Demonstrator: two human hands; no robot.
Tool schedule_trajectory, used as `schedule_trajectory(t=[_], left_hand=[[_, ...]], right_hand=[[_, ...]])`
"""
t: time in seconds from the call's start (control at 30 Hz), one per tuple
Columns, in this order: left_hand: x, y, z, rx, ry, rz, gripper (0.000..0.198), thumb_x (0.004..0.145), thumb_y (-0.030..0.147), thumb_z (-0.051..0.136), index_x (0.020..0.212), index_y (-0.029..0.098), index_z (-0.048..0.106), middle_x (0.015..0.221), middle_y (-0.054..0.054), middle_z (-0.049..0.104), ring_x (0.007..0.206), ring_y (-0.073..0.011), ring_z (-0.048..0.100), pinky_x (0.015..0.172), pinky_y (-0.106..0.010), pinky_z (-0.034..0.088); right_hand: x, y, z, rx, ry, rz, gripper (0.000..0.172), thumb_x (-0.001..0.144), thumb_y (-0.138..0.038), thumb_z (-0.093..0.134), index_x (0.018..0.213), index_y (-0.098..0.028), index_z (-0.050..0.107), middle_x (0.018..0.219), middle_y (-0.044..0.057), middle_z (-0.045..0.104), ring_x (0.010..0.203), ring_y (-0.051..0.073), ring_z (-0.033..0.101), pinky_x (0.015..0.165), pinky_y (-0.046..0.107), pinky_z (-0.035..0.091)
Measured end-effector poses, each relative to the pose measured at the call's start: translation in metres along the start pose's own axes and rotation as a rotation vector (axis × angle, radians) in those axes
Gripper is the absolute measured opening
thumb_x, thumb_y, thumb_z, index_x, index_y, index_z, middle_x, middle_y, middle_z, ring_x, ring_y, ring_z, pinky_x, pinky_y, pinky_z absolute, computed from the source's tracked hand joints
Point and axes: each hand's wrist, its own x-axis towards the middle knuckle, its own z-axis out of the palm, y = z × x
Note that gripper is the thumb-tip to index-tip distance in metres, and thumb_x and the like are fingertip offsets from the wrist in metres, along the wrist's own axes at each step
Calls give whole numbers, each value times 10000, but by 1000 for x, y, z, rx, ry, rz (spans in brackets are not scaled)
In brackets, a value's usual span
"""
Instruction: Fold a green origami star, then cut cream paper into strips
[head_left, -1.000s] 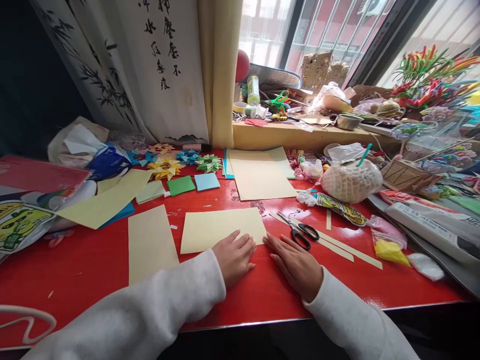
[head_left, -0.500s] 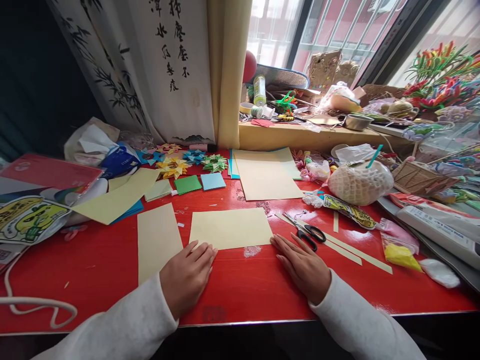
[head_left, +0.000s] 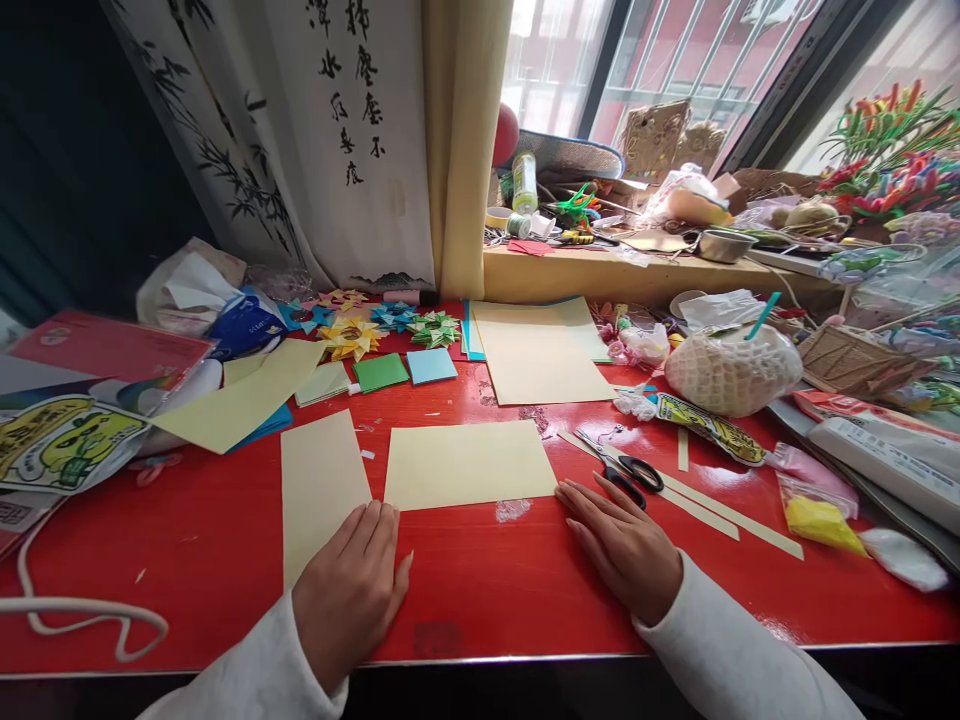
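Observation:
A cream paper rectangle lies flat on the red table, its long side toward me. My left hand rests near its lower left corner, partly over a second cream sheet, thumb apart from the other fingers. At the lower right corner lies my right hand, flat with fingers stretched out, fingertips touching the corner. Neither hand grips anything. Black-handled scissors lie just beyond my right hand, on and beside narrow cream paper strips.
A large cream sheet lies on coloured paper at the back. Folded paper stars, a green paper stack and a light blue stack stand left of it. A netted white fruit and packets crowd the right.
My left hand has moved left and toward me, off the paper's lower edge, and its thumb has spread. My right hand stays by the right corner. The view has shifted slightly.

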Motion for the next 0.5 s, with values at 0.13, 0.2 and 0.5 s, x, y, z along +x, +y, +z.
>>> schedule_trajectory(t=[0.13,0.2,0.5], left_hand=[[-3,-2,-2,19,15,-58,390,781,237,396,898,-29,655,923,-204,648,892,-293,581,835,-391,418],[-4,-2,-2,29,14,-66,408,785,255,389,892,-34,656,923,-209,647,895,-294,582,841,-390,417],[-4,0,-6,44,-55,-97,413,804,261,357,928,-9,644,947,-192,647,912,-280,585,857,-403,414]], right_hand=[[-1,-4,-6,54,40,-9,341,839,-151,397,1171,-116,464,1059,82,616,1029,185,540,1028,442,280],[-2,-6,-10,82,75,-31,331,820,-127,417,1143,-108,486,1005,83,640,992,188,562,1039,467,245],[-20,-18,-22,135,84,-86,366,772,-82,439,1131,-93,505,940,103,657,975,218,568,985,497,319]])
